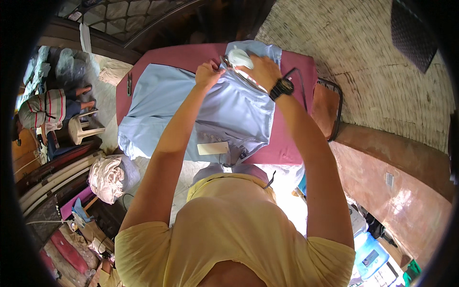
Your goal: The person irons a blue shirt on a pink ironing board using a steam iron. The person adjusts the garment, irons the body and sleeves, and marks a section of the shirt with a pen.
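Note:
A light blue button-up shirt (167,103) lies spread over a maroon-covered ironing table (289,138). My right hand (263,71), with a black watch on its wrist, is wrapped round a white clothes iron (240,58). The iron rests on the far part of the shirt, close to the sleeve cuff. Just left of the iron, my left hand (208,74) is closed with its fingertips pinching the shirt fabric. On the shirt's near edge, by the buttons and collar, lies a pale rectangular card (213,148).
A dark slim object (129,84) lies at the table's left edge. The iron's black cord (300,81) runs down the right side. A metal-framed chair (327,110) stands at the right. A seated person (52,107) and bundled cloth (106,179) are on the left.

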`<state>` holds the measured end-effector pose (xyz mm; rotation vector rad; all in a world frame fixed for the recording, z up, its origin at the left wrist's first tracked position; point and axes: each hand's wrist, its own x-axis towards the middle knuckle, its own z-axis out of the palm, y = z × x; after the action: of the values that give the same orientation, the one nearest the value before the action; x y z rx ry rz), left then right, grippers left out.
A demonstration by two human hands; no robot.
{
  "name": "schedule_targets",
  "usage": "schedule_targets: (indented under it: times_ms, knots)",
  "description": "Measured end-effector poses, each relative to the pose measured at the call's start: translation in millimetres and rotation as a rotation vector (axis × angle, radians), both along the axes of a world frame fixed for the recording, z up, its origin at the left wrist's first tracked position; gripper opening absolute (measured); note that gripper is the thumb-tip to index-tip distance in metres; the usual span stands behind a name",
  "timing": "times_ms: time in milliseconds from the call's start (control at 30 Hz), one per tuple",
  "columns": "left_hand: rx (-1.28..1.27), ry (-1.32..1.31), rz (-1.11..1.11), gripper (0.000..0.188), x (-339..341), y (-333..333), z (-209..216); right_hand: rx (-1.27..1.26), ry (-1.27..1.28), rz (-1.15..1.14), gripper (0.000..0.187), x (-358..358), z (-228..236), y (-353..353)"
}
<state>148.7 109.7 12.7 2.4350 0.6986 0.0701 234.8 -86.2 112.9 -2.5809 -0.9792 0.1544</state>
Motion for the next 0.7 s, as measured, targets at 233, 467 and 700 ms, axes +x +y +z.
schedule_targets:
  times_ms: [233,467,700]
  knots:
    - [-0.160,-0.049,0.014,0.022,-12.1,6.3,-3.5,-0.138,0.067,0.078,0.076,-5.5,6.5,-54.4]
    - [-0.140,-0.269,0.110,0.020,-19.9,15.1,-20.8,0.013,-0.031,0.089,0.069,-5.4,7.0,20.2]
    - [-0.137,-0.514,0.156,0.022,-32.5,20.1,-25.7,0.101,-0.010,0.046,0.071,8.1,-7.3,65.9]
